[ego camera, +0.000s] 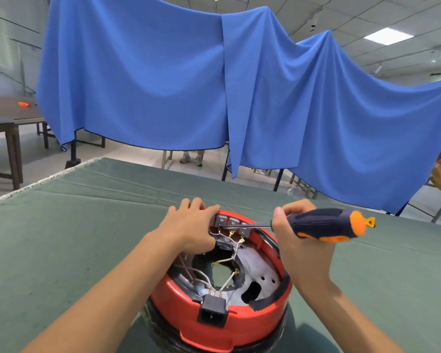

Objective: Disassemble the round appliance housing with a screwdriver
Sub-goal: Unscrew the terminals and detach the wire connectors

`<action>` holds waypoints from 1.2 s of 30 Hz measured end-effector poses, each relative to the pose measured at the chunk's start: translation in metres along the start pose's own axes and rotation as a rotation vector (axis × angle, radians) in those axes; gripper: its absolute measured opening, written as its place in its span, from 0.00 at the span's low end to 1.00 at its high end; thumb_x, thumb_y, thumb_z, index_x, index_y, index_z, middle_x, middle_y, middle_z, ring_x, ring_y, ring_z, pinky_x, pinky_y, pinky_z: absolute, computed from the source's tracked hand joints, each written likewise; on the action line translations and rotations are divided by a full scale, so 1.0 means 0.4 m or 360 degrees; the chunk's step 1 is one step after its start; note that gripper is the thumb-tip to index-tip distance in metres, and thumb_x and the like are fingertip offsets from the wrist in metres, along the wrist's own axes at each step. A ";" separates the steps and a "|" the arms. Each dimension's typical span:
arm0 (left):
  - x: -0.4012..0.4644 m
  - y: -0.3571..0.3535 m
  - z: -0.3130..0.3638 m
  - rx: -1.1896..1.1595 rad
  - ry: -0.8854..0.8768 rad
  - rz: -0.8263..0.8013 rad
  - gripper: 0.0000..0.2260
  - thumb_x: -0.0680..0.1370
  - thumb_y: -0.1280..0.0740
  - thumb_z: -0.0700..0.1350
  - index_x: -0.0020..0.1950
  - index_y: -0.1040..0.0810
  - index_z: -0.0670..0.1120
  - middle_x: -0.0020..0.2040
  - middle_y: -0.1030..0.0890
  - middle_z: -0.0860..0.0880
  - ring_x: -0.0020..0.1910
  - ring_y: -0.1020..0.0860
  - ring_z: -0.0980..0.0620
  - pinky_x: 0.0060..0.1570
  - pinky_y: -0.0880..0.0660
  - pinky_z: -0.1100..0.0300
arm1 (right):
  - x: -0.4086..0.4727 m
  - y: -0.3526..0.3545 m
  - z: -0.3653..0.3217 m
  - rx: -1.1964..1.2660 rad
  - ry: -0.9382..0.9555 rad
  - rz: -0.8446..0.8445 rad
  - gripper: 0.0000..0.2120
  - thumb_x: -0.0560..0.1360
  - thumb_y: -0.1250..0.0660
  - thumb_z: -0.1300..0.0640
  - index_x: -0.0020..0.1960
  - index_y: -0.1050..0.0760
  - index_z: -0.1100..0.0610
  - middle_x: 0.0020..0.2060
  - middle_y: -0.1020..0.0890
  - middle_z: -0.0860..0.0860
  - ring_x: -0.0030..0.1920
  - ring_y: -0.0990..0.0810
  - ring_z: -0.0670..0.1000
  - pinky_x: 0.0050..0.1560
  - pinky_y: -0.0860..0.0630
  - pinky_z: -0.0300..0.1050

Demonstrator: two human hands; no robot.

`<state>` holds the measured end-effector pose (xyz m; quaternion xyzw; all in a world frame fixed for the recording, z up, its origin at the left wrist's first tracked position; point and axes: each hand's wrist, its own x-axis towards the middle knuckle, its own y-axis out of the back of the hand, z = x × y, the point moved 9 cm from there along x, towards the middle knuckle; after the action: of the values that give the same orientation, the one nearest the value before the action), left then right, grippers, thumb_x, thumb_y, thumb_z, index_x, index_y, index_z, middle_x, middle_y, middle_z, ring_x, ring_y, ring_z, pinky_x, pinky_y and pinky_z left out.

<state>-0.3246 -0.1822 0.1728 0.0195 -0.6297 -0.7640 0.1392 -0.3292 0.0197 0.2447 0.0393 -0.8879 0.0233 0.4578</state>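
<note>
Round red housing (222, 296) sits open side up at the near edge of the green-covered table (87, 225), wires (229, 258) and a black power socket (212, 311) at 6 o'clock inside it. Left hand (191, 228) grips the rim at 11 o'clock, fingers curled over the edge. Right hand (297, 233) at 2 o'clock, fingers wrapped round the screwdriver (326, 225) handle; shaft lies nearly level, tip at the grey switch block (233, 225) at 12 o'clock. Blue cloth (214, 85) hangs behind.

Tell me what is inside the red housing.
Inside the red housing: white wires with brass terminals, a metal plate, grey switch blocks. The left hand covers part.
</note>
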 end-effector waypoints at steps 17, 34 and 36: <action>0.026 0.013 0.000 -0.0095 0.0121 0.0081 0.25 0.74 0.39 0.45 0.70 0.37 0.59 0.65 0.30 0.49 0.65 0.33 0.46 0.56 0.33 0.50 | -0.041 -0.001 -0.002 0.0034 -0.0150 -0.0003 0.06 0.67 0.34 0.62 0.33 0.30 0.61 0.28 0.27 0.54 0.27 0.31 0.42 0.32 0.32 0.29; 0.033 0.014 0.005 -0.0014 0.0091 0.0141 0.16 0.81 0.45 0.50 0.70 0.37 0.59 0.66 0.28 0.49 0.64 0.32 0.46 0.56 0.33 0.48 | -0.045 0.021 0.019 -0.0050 -0.0249 0.0136 0.06 0.67 0.35 0.58 0.34 0.29 0.60 0.28 0.26 0.60 0.29 0.29 0.56 0.34 0.28 0.49; 0.033 0.014 0.006 -0.0018 0.0094 0.0139 0.16 0.81 0.45 0.49 0.70 0.37 0.59 0.66 0.28 0.49 0.64 0.32 0.46 0.56 0.33 0.48 | -0.043 0.018 0.012 -0.0052 -0.0183 0.0105 0.09 0.67 0.34 0.55 0.33 0.30 0.60 0.27 0.26 0.58 0.28 0.28 0.57 0.33 0.28 0.47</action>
<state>-0.3367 -0.1840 0.1805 0.0136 -0.6213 -0.7598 0.1910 -0.3238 0.0272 0.2278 0.0038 -0.9137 0.0214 0.4057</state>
